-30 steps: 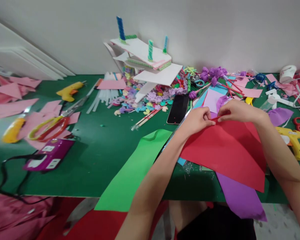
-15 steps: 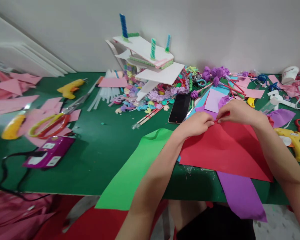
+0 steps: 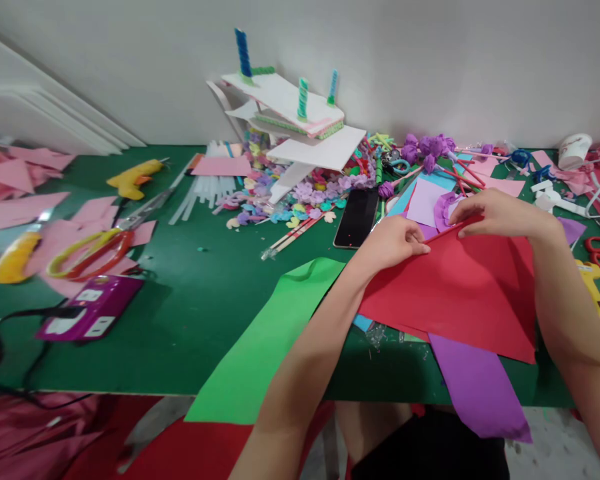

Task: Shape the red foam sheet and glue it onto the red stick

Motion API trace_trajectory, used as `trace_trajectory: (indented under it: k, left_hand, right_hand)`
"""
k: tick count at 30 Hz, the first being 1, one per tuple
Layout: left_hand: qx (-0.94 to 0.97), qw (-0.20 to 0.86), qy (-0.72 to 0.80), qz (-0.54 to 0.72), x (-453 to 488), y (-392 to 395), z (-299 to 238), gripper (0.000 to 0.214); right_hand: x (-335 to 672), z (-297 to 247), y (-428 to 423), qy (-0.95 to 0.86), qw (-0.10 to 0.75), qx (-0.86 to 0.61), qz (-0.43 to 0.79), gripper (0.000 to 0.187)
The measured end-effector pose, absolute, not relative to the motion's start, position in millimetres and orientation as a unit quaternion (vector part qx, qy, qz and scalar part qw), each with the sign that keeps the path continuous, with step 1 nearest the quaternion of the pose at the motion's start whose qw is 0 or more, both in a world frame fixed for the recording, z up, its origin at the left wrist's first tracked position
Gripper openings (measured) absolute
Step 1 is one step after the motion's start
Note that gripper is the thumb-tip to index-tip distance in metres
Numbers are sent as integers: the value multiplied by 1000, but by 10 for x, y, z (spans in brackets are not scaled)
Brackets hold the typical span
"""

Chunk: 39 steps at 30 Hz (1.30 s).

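Observation:
A sheet of red paper lies before me at the right, its far edge rolled or folded into a narrow strip. My left hand is closed on that edge, thumb and fingers pinching it. A short way to the right, my right hand grips the same edge with bent fingers. Under the red sheet a strip of purple paper sticks out over the table's front edge. Beyond my hands lie a lilac paper square and a crinkled purple piece. Green paper lies beneath my left forearm.
A phone lies left of my hands. Behind it, a white tiered board model stands over small coloured flowers. At the left are scissors, a glue gun, a yellow cutter and a purple box with a black strap.
My right hand has moved slightly right along the red sheet's far edge, away from the left hand. More of the rolled edge shows between them. The view has shifted a little.

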<state>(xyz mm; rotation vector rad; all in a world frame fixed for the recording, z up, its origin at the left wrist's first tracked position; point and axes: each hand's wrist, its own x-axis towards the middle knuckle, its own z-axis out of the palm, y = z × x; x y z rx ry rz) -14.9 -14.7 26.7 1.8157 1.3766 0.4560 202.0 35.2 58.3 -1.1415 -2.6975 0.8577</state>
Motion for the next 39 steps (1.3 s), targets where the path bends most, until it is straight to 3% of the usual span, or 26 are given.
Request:
trace_trajectory:
  k: [9,21,29,39]
  left_hand:
    - [701,448,519,195,-138,-125,213,19]
    - [754,466,437,151,-161,-103,260,19]
    - [692,598,382,137,-147,-74,156,17]
    - [656,545,485,193,-63,-81,102,10]
  right_hand:
    - [1917,488,345,-898,98,-331,272,25]
    - [1760,476,251,-922,-10,-341,182,25]
    - [1769,478,239,-926,-9,-307,220,16]
    - [1867,499,273,-909,-20,-382,168,16]
